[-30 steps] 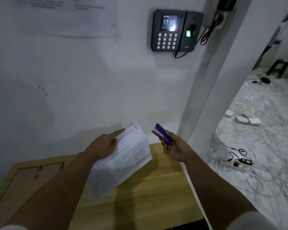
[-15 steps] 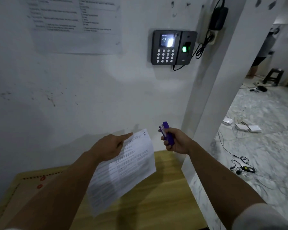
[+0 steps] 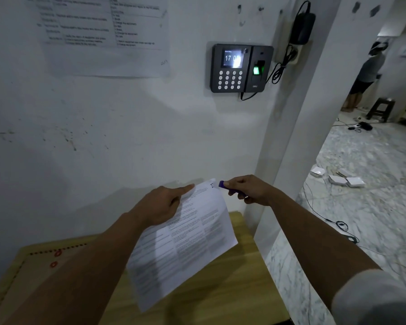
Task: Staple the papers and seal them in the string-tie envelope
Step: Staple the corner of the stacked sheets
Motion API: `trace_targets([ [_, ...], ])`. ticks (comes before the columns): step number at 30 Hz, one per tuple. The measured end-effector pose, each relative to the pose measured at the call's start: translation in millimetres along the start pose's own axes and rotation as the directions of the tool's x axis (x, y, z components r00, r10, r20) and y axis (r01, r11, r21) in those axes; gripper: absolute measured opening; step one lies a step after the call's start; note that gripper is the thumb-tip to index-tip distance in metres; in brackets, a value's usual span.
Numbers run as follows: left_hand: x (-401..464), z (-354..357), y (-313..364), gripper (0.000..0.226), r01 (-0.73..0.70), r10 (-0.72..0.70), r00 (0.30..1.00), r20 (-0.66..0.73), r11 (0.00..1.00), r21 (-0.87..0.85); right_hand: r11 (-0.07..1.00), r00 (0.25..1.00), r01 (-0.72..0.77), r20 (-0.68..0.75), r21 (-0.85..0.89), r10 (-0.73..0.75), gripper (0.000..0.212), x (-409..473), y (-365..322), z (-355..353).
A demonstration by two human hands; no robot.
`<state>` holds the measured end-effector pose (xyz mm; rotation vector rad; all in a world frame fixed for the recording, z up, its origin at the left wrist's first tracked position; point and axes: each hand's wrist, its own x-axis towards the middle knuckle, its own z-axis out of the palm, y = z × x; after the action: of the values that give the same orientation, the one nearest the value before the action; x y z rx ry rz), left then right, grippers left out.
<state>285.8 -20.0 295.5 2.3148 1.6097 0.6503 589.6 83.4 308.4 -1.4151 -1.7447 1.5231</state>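
My left hand (image 3: 161,204) holds the printed white papers (image 3: 185,242) by their upper left edge, above the wooden table (image 3: 239,289). The sheets hang tilted, far corner up. My right hand (image 3: 250,190) grips a small purple stapler (image 3: 223,184), whose nose sits right at the papers' top right corner. The brown string-tie envelope (image 3: 35,266) with two red discs lies flat on the table's left side, partly hidden under my left forearm.
A white wall stands just behind the table, with a posted notice (image 3: 103,36) and a keypad time clock (image 3: 240,68). A white pillar (image 3: 298,127) rises to the right. Cables and white boxes (image 3: 338,179) litter the marble floor; a person (image 3: 366,71) stands far right.
My right hand has turned the purple stapler and brought it left to the top corner of the papers. The papers have risen slightly. The view has tilted upward.
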Motion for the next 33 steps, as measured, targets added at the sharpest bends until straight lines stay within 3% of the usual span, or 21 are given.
trace_targets([
  [9, 6, 3, 9, 0.056, -0.026, 0.026, 1.0, 0.0, 1.0, -0.009, 0.992, 0.993, -0.094, 0.072, 0.087, 0.088, 0.046, 9, 11, -10],
  [15, 10, 4, 10, 0.055, -0.012, 0.012, 1.0, 0.01, 1.0, -0.023, 0.994, 0.996, -0.086, 0.016, 0.073, 0.085, 0.039, 13, 19, -12],
  [19, 13, 6, 9, 0.048, 0.049, -0.049, 0.998, 0.036, 0.999, -0.019, 0.994, 0.996, -0.084, 0.012, 0.07, 0.084, 0.052, 14, 24, -8],
  [22, 17, 7, 8, 0.042, 0.109, -0.103, 0.993, 0.057, 0.989, -0.1, 0.994, 0.997, -0.08, 0.028, 0.078, 0.078, 0.057, 16, 28, -5],
  [28, 22, 1, 17, 0.034, 0.202, -0.179, 0.979, 0.098, 0.917, -0.343, 0.986, 0.993, -0.103, 0.077, 0.134, 0.094, 0.039, 12, 36, -6],
  [33, 25, 2, 20, 0.034, 0.216, -0.199, 0.976, 0.084, 0.878, -0.426, 0.97, 0.987, -0.126, 0.128, 0.207, 0.101, 0.046, 8, 37, -15],
])
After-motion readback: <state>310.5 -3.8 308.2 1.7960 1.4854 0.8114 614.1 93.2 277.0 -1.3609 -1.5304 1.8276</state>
